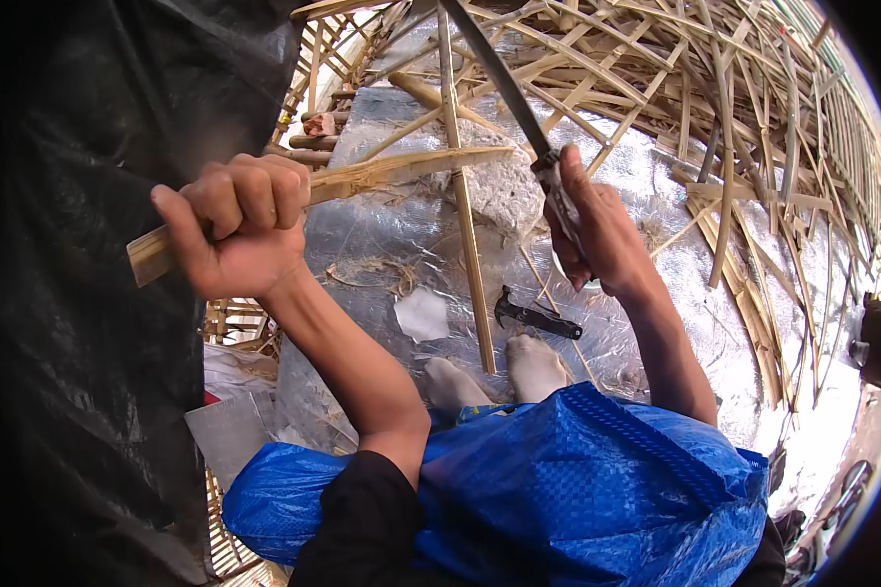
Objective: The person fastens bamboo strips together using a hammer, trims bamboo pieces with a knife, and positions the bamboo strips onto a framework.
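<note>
My left hand (247, 223) is closed round a flat strip of split bamboo (377, 173), which sticks out on both sides of the fist. The strip's narrower end reaches over a long upright-lying bamboo slat (467, 225) and a rough pale block (499, 186). In my right hand (597, 220) is the wrapped handle of a long knife (499, 73), its blade pointing up and away to the left. Blade and strip appear apart, the strip's tip just left of the handle. A black hammer-like tool (536, 315) lies below, near my feet (533, 367).
Blue woven sheeting (597, 470) covers my lap. Silvery foil sheeting (362, 264) lies on the ground with a white scrap (422, 315) on it. Bamboo strips (646, 78) are heaped at the back and right. A black tarp (78, 293) hangs at left.
</note>
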Available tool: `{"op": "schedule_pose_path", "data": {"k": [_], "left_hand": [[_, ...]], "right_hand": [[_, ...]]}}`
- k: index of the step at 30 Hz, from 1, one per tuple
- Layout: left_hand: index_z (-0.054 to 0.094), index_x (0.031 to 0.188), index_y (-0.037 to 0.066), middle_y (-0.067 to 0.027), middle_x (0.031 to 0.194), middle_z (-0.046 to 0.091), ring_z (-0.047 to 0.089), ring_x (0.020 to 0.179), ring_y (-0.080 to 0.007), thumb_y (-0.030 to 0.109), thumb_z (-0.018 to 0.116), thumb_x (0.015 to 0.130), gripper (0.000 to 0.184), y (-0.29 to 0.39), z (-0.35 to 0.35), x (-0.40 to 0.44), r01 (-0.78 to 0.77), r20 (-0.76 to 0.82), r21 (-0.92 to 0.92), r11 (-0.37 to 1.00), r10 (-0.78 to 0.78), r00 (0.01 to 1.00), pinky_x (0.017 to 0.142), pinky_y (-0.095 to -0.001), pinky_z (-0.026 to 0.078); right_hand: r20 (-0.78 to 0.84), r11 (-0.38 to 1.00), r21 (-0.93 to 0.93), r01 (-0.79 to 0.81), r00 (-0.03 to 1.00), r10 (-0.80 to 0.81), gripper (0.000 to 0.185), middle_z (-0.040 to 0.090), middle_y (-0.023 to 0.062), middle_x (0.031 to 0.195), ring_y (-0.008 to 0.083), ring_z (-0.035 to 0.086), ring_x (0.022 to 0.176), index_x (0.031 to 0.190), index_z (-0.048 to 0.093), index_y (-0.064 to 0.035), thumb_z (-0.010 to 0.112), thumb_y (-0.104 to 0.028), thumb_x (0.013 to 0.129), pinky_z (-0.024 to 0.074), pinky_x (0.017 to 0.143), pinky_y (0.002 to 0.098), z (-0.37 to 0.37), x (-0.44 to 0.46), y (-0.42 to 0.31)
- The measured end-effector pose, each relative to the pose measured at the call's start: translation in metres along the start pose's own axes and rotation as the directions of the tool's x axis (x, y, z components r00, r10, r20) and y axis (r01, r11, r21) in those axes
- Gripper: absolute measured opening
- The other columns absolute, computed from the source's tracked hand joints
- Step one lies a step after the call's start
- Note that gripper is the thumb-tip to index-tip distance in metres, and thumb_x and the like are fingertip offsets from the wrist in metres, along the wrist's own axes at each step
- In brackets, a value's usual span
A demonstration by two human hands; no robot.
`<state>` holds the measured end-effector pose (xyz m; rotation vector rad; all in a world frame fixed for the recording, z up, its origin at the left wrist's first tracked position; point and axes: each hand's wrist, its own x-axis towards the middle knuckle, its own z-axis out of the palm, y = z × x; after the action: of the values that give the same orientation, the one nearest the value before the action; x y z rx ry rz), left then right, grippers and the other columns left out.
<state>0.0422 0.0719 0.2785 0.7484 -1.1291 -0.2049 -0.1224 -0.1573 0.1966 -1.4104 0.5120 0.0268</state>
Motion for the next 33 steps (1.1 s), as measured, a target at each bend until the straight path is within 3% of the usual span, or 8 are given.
{"op": "schedule_pose_path", "data": {"k": [7, 10, 16, 21, 26, 28, 31, 33], "left_hand": [[0.03, 0.069, 0.018, 0.0035, 0.051, 0.025, 0.019, 0.039, -0.0095, 0.069, 0.057, 0.083, 0.059, 0.005, 0.01, 0.048, 0.212, 0.189, -0.144, 0.967, -0.184, 0.965, 0.046, -0.0285, 0.021], [0.029, 0.068, 0.018, 0.0038, 0.049, 0.024, 0.019, 0.037, -0.0085, 0.064, 0.051, 0.089, 0.055, -0.008, 0.019, 0.08, 0.331, 0.568, -0.181, 0.926, -0.176, 0.804, 0.043, -0.0271, 0.017], [0.028, 0.067, 0.019, 0.0044, 0.045, 0.024, 0.019, 0.033, -0.0072, 0.054, 0.035, 0.1, 0.048, -0.01, 0.027, 0.07, 0.247, 0.502, -0.185, 0.951, -0.124, 0.856, 0.037, -0.0258, 0.015], [0.028, 0.067, 0.019, 0.0043, 0.045, 0.023, 0.019, 0.034, -0.0072, 0.053, 0.03, 0.102, 0.049, -0.005, 0.029, 0.062, 0.25, 0.458, -0.125, 0.96, -0.168, 0.873, 0.036, -0.026, 0.014], [0.026, 0.066, 0.019, 0.0045, 0.046, 0.02, 0.017, 0.035, -0.0079, 0.052, 0.027, 0.103, 0.05, -0.001, 0.021, 0.055, 0.193, 0.471, -0.162, 0.968, -0.096, 0.877, 0.038, -0.0265, 0.014], [0.025, 0.064, 0.019, 0.0045, 0.046, 0.019, 0.015, 0.036, -0.0083, 0.052, 0.028, 0.103, 0.051, -0.002, 0.021, 0.066, 0.18, 0.477, -0.15, 0.972, -0.089, 0.875, 0.039, -0.0264, 0.013], [0.068, 0.096, -0.005, 0.0042, 0.057, 0.034, 0.031, 0.041, -0.0057, 0.034, 0.035, 0.107, 0.052, -0.007, 0.027, 0.086, -0.029, 0.587, -0.232, 0.972, 0.163, 0.793, 0.033, -0.0274, 0.029], [0.054, 0.08, 0.003, 0.0038, 0.057, 0.021, 0.02, 0.038, -0.0073, 0.038, 0.028, 0.107, 0.051, -0.011, 0.037, 0.088, -0.008, 0.373, -0.198, 0.98, 0.083, 0.924, 0.031, -0.0268, 0.02]], "right_hand": [[-0.098, 0.987, 0.057, 0.148, 0.985, -0.142, 0.075, 0.043, 0.0034, 0.043, 0.0132, 0.041, 0.03, 0.067, 0.051, -0.0052, 0.029, -0.071, 0.096, 0.0325, 0.03, 0.0252, 0.001, -0.028, -0.023], [-0.162, 0.992, -0.097, 0.084, 0.982, -0.099, 0.076, 0.043, 0.0054, 0.04, 0.0135, 0.041, 0.028, 0.059, 0.052, -0.0051, 0.03, -0.067, 0.098, 0.0319, 0.03, 0.0253, 0.01, -0.039, -0.032], [-0.052, 0.949, 0.24, 0.205, 0.979, -0.198, 0.072, 0.04, 0.0029, 0.042, 0.0146, 0.039, 0.029, 0.066, 0.047, -0.0068, 0.028, -0.069, 0.096, 0.0331, 0.029, 0.0265, 0.02, -0.04, -0.01], [0.032, 0.964, -0.237, -0.118, 0.991, 0.129, 0.076, 0.047, 0.0058, 0.045, 0.016, 0.049, 0.037, 0.058, 0.051, -0.0049, 0.032, -0.068, 0.097, 0.0396, 0.04, 0.0299, 0.02, -0.03, 0.02], [0.009, 0.991, 0.058, -0.125, 0.992, 0.124, 0.069, 0.038, 0.0017, 0.047, 0.013, 0.037, 0.034, 0.066, 0.048, -0.0072, 0.036, -0.069, 0.095, 0.0308, 0.033, 0.0288, 0.019, -0.038, 0.014], [-0.039, 0.999, 0.049, -0.007, 0.999, 0.009, 0.069, 0.037, 0.0014, 0.045, 0.013, 0.036, 0.032, 0.068, 0.048, -0.0075, 0.035, -0.069, 0.095, 0.0292, 0.031, 0.0281, 0.02, -0.047, -0.002], [-0.102, 0.972, 0.155, 0.176, 0.982, -0.162, 0.066, 0.036, 0.0001, 0.043, 0.0121, 0.033, 0.028, 0.072, 0.049, -0.01, 0.033, -0.07, 0.095, 0.0272, 0.028, 0.0271, 0.016, -0.054, -0.016], [-0.099, 0.937, 0.239, 0.256, 0.966, -0.238, 0.071, 0.041, 0.0042, 0.042, 0.014, 0.038, 0.029, 0.071, 0.05, -0.0051, 0.026, -0.066, 0.099, 0.032, 0.03, 0.0262, 0.011, -0.056, -0.026]]}}
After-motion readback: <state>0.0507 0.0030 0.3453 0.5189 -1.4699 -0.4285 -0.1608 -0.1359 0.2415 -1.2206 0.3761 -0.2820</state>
